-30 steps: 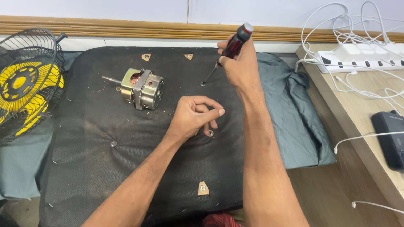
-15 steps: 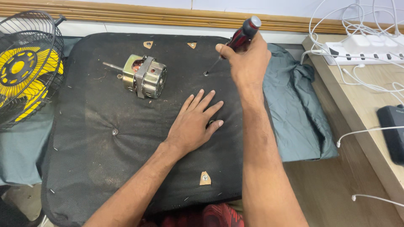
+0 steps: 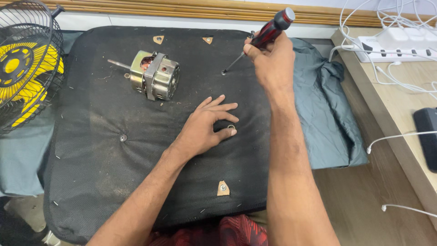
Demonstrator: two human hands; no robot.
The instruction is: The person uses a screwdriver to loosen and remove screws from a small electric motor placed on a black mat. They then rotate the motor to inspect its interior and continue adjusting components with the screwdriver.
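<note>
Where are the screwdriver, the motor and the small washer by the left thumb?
screwdriver (image 3: 271, 31): head view, on its red and black handle.
motor (image 3: 157, 76): head view, on its metal housing.
washer (image 3: 231, 127): head view, on the ring.

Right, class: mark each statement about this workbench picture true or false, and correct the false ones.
1. The right hand grips a red and black screwdriver. True.
2. The electric motor is held in the left hand. False: it lies on the black mat, apart from that hand.
3. The left hand rests flat on the mat, fingertips by a small metal ring. True.
4. The fan guard sits at the right edge. False: it is at the left.
</note>
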